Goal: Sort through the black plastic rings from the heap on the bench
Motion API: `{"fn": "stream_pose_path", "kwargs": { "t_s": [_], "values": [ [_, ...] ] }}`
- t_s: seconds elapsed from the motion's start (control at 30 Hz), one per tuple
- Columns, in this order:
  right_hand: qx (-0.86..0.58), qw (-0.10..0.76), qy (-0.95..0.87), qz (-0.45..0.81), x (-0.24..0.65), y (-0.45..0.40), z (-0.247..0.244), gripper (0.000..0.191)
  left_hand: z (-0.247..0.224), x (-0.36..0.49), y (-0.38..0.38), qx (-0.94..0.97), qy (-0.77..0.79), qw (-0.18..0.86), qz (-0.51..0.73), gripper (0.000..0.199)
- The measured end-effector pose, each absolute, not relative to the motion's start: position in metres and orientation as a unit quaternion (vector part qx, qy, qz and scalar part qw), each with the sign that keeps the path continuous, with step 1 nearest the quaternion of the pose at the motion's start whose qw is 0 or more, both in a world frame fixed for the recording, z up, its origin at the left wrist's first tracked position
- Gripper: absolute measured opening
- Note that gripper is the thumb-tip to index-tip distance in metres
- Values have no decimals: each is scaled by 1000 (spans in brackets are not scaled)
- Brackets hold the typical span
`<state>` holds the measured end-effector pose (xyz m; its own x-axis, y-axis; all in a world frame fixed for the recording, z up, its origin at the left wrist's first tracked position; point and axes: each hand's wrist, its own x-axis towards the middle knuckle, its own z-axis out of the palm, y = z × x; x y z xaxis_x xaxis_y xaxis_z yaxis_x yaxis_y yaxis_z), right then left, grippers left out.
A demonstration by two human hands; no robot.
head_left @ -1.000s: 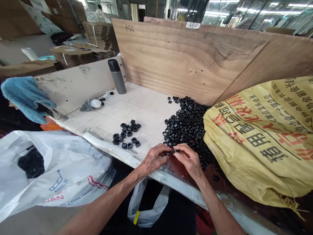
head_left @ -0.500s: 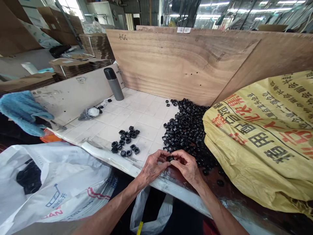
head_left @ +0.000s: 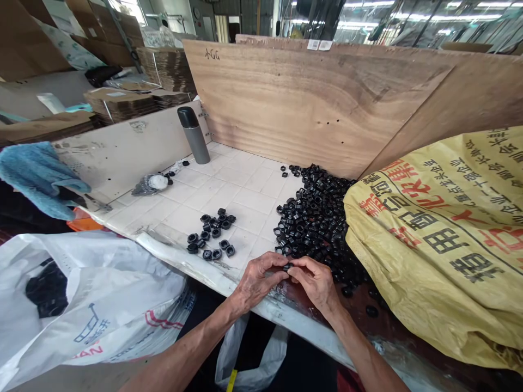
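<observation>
Between the fingertips of both hands is a small black plastic ring-like part (head_left: 287, 267), mostly covered by the fingers. My left hand (head_left: 258, 277) pinches it from the left, and my right hand (head_left: 316, 280) pinches it from the right, both just above the table's front edge. Behind and to the right of the hands spreads a big heap of similar black parts (head_left: 314, 212). Left of the hands, a small loose group of black parts (head_left: 212, 231) lies on the white tabletop (head_left: 245, 185).
A grey flask (head_left: 195, 139) stands at the back left near a clear bag of small parts (head_left: 149, 184). A yellow woven sack (head_left: 433, 239) bulges over the right side. White plastic bags (head_left: 134, 305) hang in front at left. A wooden board (head_left: 302, 98) walls the back.
The view has shifted slightly. Both hands still pinch the black part, which shows less between the fingers now.
</observation>
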<state>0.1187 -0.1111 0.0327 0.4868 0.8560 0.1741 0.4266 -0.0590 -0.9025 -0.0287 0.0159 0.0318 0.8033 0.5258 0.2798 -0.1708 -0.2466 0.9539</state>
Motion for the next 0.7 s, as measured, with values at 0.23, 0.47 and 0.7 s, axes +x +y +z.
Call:
{"fn": "stream_pose_path", "kwargs": {
  "t_s": [0.23,0.47,0.7],
  "values": [
    [-719,482,-487,115,115,-113,29,15,32,-29,16,736,112,607,278,19],
    [-686,507,-490,180,114,-115,36,14,31,-30,16,741,130,591,291,21],
    [-694,520,-431,248,113,-112,29,15,31,-29,16,741,124,589,296,19]
  ]
}}
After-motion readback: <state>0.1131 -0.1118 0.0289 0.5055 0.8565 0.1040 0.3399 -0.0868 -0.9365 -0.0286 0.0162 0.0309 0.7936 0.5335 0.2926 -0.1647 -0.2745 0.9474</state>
